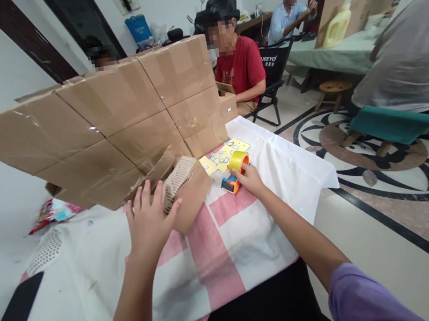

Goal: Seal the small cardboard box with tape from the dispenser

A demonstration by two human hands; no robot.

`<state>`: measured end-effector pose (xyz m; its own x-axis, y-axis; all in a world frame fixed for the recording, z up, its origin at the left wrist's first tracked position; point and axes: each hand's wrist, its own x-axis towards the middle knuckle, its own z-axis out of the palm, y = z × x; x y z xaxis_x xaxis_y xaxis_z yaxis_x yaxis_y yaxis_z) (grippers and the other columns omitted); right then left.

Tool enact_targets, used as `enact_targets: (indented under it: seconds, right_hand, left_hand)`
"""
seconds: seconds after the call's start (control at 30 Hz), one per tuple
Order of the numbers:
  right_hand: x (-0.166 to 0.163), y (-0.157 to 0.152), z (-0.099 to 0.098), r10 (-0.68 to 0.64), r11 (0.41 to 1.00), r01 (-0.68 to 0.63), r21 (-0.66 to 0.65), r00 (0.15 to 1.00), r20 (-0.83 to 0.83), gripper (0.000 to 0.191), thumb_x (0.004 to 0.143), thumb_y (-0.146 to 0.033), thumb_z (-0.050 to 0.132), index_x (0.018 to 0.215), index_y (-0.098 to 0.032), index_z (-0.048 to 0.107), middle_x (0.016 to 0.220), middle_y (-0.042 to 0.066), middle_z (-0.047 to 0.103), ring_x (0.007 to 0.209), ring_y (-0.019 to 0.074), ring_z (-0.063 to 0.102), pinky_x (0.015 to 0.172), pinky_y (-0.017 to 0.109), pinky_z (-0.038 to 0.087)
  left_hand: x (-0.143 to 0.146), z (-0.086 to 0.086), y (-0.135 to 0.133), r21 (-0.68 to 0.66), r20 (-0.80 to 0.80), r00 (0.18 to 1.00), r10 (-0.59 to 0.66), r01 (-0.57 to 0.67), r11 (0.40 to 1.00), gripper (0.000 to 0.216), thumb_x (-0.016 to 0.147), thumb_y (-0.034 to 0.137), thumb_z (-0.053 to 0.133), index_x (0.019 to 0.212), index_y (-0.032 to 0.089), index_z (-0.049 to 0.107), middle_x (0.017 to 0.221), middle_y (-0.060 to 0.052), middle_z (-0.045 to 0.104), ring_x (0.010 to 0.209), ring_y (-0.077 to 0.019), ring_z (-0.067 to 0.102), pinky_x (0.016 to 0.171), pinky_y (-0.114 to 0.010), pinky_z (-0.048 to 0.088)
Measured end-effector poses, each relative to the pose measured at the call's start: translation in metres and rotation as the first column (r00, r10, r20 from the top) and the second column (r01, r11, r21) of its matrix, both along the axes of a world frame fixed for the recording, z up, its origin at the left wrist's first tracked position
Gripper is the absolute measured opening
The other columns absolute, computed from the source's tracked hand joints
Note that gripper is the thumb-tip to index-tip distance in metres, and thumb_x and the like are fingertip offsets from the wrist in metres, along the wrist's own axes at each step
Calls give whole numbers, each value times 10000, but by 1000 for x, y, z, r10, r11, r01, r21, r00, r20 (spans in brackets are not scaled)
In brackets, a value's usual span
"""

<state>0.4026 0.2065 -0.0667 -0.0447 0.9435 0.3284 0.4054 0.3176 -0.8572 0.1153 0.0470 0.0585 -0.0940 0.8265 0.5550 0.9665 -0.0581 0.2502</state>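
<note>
My left hand [149, 219] rests with fingers spread against a folded brown cardboard piece [187, 189] with a corrugated edge, at the foot of a tall wall of taped cardboard panels [118, 116]. My right hand [248, 179] reaches forward and closes on an orange and blue tape dispenser [231, 184] carrying a yellow tape roll [238, 161]. Both sit on a table covered by a white and pink cloth [230, 234]. Behind the dispenser lies a yellow sticker sheet [222, 156].
A person in a red shirt [240, 67] sits on a black chair beyond the table. Another person sits at a far desk [289, 13]. A green-topped stool [392, 124] and a green-clothed table [336, 54] stand on the patterned floor to the right.
</note>
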Motion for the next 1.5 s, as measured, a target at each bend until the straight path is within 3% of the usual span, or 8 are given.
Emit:
enact_targets:
  seconds: [0.1,0.23,0.5,0.67,0.83,1.07,1.3,1.5]
  right_hand:
    - [0,0,0,4,1000,-4,2,1000,-2,335,885,-504,562,807,-193,663,721,40,679,640,185,585,613,290,438]
    - [0,2,-1,7,1000,-7,3,1000,1,342,877,-507,564,796,-190,665,703,28,666,636,176,579,613,278,433]
    - [1,2,-1,-9,1000,10,25,999,-39,329,878,-507,575,803,-199,665,678,23,658,630,181,577,610,280,433]
    - [3,0,4,-43,998,46,37,995,-90,294,862,-471,584,743,-204,617,660,22,639,624,182,570,599,288,429]
    - [7,1,5,-138,990,142,9,976,-169,289,867,-457,541,764,-192,596,680,41,639,629,191,567,587,305,428]
    - [9,6,-1,-173,984,175,-13,957,-235,283,860,-465,564,771,-196,578,686,11,605,614,171,543,589,300,418]
    - [10,6,0,-208,976,216,5,945,-252,299,849,-463,577,697,-224,483,617,-30,500,580,145,442,560,290,340]
    - [11,3,4,-192,980,199,0,945,-264,301,842,-474,583,703,-224,491,619,-30,505,604,151,449,572,292,343]
  left_hand:
    - [6,-7,10,-35,-72,995,70,-72,997,826,808,705,641,1455,197,564,1654,-218,320,1539,-521,158,1168,-773,98]
    - [-1,-16,22,-102,-122,991,-54,41,994,497,932,622,498,1197,280,743,1577,-142,483,1530,-450,269,1174,-759,48]
    - [-19,-21,-13,-138,-123,906,-404,388,911,329,979,468,531,1174,325,753,1085,-40,794,975,-263,714,868,-397,467]
    - [-14,-10,-24,-15,-228,933,-279,283,959,300,903,492,651,1162,377,751,1313,-44,711,1206,-344,618,1045,-498,381]
    - [0,17,7,-61,-239,939,-246,238,969,871,773,689,697,1516,281,496,1632,-153,395,1487,-455,338,1203,-632,162]
    - [36,9,-1,-479,-270,923,-273,117,870,644,899,471,640,1482,213,546,1224,-133,717,1065,-358,655,910,-450,479]
    - [46,12,-16,-18,-359,927,-108,108,994,566,947,559,565,1424,256,603,1474,-156,559,1347,-374,498,1077,-524,355]
    - [34,23,23,-182,-306,948,-90,34,983,890,884,692,573,1579,171,379,1601,-187,431,1449,-406,387,1181,-591,210]
